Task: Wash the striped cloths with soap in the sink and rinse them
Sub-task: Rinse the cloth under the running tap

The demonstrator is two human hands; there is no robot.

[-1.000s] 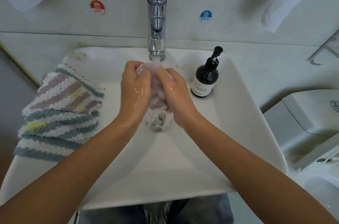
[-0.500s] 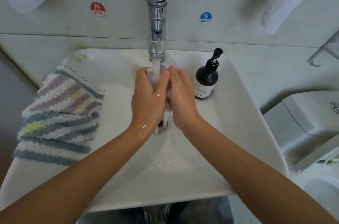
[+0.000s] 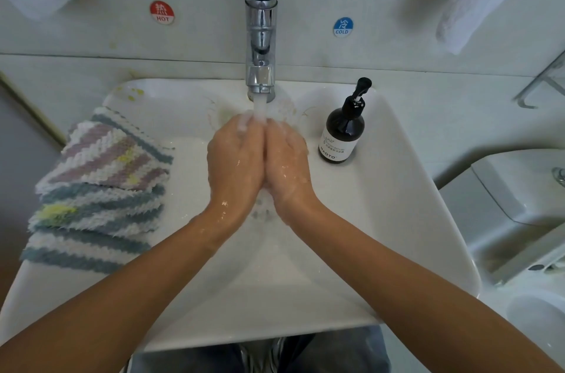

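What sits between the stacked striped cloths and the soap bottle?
In the head view: both hands, left hand and right hand, pressed together under the running water.

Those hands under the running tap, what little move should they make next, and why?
Probably keep squeezing and turning whatever is pressed between the left hand and right hand under the water stream: suds cling to the fingers, so the rinse looks unfinished. The cloth itself is hidden. A stack of striped cloths waits on the sink rim.
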